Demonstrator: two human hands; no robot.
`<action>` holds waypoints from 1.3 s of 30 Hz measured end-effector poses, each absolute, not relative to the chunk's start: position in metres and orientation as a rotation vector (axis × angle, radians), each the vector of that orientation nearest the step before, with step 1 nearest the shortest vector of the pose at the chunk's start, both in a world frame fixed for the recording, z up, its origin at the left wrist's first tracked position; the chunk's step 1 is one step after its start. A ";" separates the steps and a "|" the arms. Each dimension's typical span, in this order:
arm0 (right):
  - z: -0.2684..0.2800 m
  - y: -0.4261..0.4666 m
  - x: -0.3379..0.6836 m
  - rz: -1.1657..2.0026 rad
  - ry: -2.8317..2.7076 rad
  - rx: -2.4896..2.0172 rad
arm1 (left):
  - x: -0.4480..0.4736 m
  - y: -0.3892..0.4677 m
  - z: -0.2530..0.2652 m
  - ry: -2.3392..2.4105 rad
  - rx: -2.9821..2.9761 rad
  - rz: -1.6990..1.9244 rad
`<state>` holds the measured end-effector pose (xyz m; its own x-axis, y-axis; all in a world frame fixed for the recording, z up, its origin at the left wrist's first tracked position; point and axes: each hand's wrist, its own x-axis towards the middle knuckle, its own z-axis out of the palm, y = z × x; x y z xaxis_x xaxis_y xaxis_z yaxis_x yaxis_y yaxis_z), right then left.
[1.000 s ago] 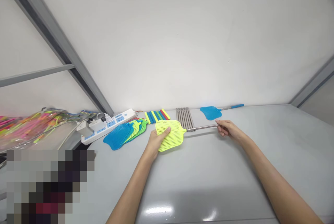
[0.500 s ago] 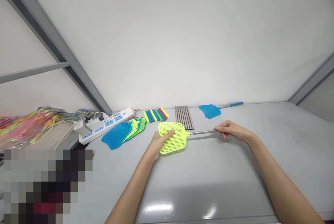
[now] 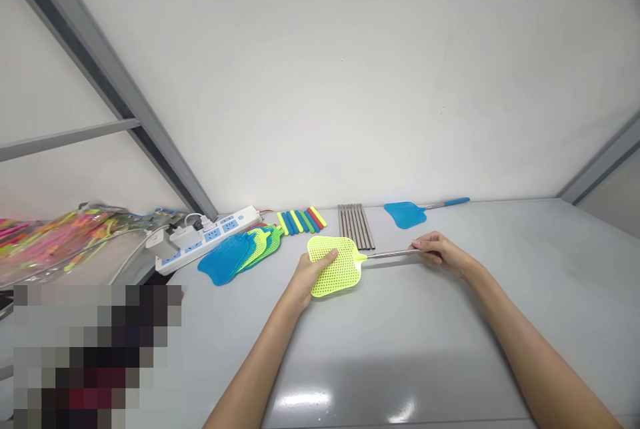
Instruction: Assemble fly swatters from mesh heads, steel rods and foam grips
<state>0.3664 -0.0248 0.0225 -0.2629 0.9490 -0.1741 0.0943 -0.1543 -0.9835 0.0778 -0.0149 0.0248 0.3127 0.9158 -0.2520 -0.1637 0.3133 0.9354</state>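
Observation:
My left hand (image 3: 306,279) grips a yellow perforated fly swatter head (image 3: 340,276), thumb on top and fingers underneath. From the head's neck a thin metal rod (image 3: 393,254) runs to the right. My right hand (image 3: 443,252) pinches the rod's far end, with fingers curled round it. Behind them lies a row of several metal rods (image 3: 356,226). Several coloured handle sleeves (image 3: 301,220) lie to the left of those. Blue, yellow and green swatter heads (image 3: 225,259) overlap in a fanned stack. A blue fly swatter (image 3: 406,214) with rod and blue handle rests near the wall.
A white power strip (image 3: 213,237) with plugs and cables stands at the left back, beside the stacked heads. Bagged colourful items (image 3: 75,239) lie at far left. A pixelated patch covers the lower left. The grey table (image 3: 400,342) meets a white wall behind.
The whole view has shifted slightly, so everything appears a little further right. Both hands keep their hold on the yellow swatter head and its rod.

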 end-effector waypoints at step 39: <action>0.021 -0.026 0.382 1.463 -1.557 -1.503 | 0.078 -0.014 0.018 1.076 0.898 0.919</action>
<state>0.3821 -0.0262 0.0208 -0.2463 0.9218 -0.2993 0.3562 -0.2011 -0.9125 0.0782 -0.0137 0.0180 0.2123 0.9255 -0.3136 -0.1657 0.3504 0.9218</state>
